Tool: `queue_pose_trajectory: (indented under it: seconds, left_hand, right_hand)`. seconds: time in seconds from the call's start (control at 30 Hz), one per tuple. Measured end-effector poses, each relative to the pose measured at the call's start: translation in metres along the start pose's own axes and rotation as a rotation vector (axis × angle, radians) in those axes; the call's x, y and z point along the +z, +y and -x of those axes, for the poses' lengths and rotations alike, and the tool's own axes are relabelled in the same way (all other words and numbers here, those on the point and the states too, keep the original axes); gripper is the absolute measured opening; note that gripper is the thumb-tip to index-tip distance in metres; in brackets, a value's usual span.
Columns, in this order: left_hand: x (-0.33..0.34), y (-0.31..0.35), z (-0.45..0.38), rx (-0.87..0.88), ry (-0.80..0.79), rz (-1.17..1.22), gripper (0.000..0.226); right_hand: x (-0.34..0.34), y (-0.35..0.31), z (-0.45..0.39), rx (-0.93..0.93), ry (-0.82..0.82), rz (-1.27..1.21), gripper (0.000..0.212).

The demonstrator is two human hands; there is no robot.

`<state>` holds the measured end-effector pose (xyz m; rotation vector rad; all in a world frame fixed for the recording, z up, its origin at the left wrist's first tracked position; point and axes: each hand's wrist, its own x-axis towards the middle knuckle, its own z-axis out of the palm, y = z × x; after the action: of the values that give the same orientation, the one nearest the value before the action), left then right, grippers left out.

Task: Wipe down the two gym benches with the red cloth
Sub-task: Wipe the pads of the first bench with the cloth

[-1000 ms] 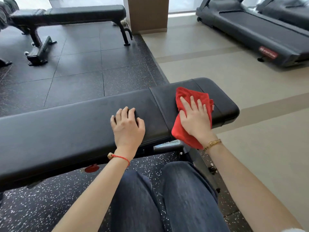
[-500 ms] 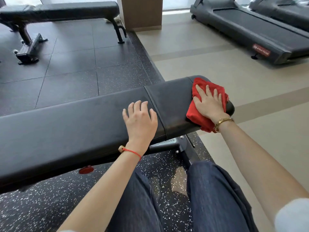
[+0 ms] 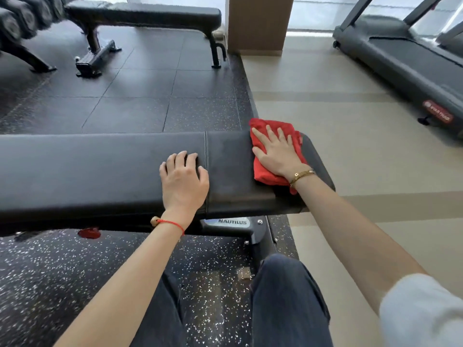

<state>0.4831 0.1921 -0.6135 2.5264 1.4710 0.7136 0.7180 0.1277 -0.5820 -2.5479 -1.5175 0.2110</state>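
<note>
A long black padded bench [image 3: 87,171] runs across the view in front of me. The red cloth [image 3: 265,175] lies folded on the bench's right end pad, reaching from the far edge toward the near edge. My right hand [image 3: 275,152] presses flat on the cloth with straight, spread fingers. My left hand [image 3: 184,179] rests on the bench top just left of the pad seam, fingers lightly bent on the padding, holding nothing. A second black bench [image 3: 142,13] stands at the back left on the dark floor.
A wooden pillar [image 3: 260,23] stands behind the near bench's right end. A treadmill [image 3: 411,61] sits on the beige floor at the right. A dumbbell rack [image 3: 20,23] fills the far left corner. My knees are close under the bench.
My right hand has slid the cloth from the pad's rounded right tip back a little to the left. My left hand stays near the seam. The camera has swung, so the bench looks level.
</note>
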Motion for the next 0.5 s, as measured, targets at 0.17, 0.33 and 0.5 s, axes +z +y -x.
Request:
queue_pose_trajectory:
  seconds: [0.17,0.33,0.5]
  left_hand:
    - [-0.002,0.002,-0.001,-0.01,0.019,-0.013,0.038]
    - [-0.002,0.003,-0.001,-0.019,0.056,-0.007,0.035]
    - [-0.002,0.005,0.001,-0.032,0.073,-0.021,0.035]
  right_hand:
    - [0.007,0.0,0.04,-0.251,-0.005,-0.018,0.057]
    - [0.004,0.047,0.07,-0.23,0.053,-0.027,0.056]
    - [-0.008,0.045,0.015,-0.127,-0.016,-0.038,0.056]
